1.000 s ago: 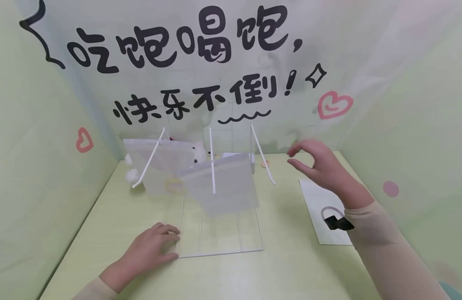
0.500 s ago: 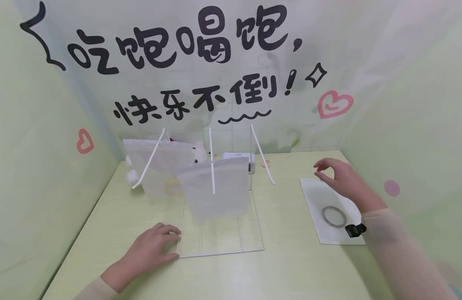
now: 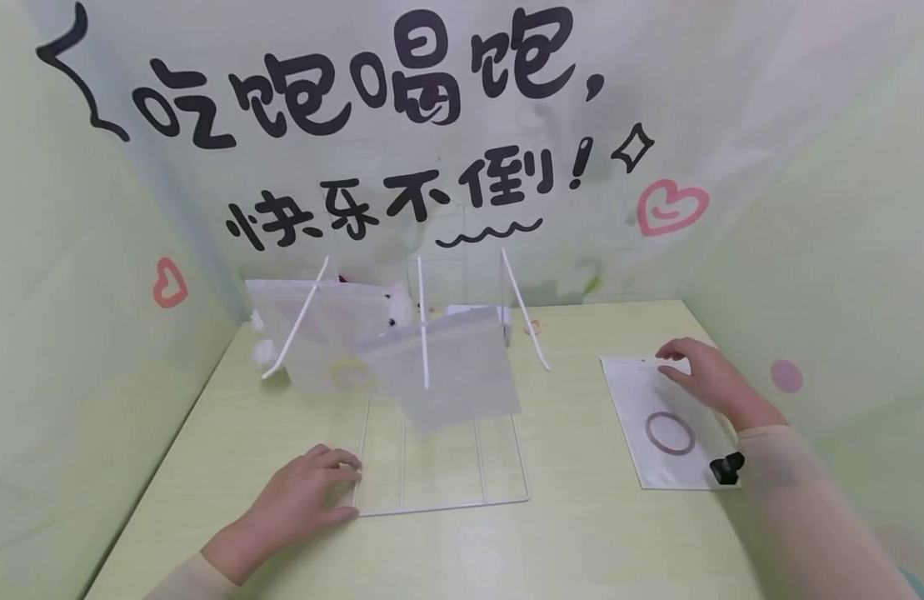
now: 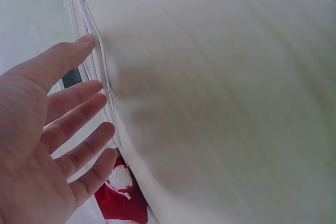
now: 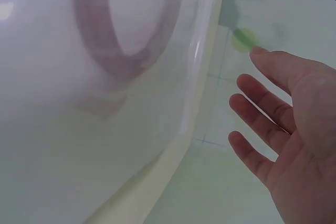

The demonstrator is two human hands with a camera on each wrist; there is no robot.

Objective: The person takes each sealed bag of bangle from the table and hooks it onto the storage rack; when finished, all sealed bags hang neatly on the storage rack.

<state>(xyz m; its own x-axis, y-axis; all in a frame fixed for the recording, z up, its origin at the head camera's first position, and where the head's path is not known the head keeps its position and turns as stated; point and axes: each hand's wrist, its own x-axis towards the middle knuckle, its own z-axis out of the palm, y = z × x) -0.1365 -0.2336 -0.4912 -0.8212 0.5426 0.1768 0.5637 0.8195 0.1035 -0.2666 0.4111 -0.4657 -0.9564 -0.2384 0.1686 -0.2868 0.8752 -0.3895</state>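
Clear flat bag [image 3: 660,396] lies on the right side of the table, and a brown ring [image 5: 94,14] shows through its film. The right hand [image 3: 701,371] is at the bag's top edge with its fingers loosely bent and holding nothing; whether they touch the bag cannot be told. The left hand [image 3: 300,496] lies at the near left corner of a white wire rack [image 3: 462,505], fingers relaxed and extended at the base wire rather than wrapped round it.

The large writing [image 3: 420,50] on the back wall reads 吃饱喝饱, with 快乐不倒! below it, in rounded black strokes above a wavy underline. A four-pointed star outline follows the exclamation mark, and a pink smiling heart [image 3: 670,208] sits lower right. A white box [image 3: 472,312] stands partly hidden behind the rack, its face too covered to read.

Two translucent bags hang on the rack: a left bag [image 3: 312,333] and a tilted middle bag [image 3: 450,375]. A white plush toy [image 3: 397,308] peers out behind the left one.

The table [image 3: 566,533] has a pale yellow-green, faintly grained top, enclosed at the back and both sides by soft pale green printed walls
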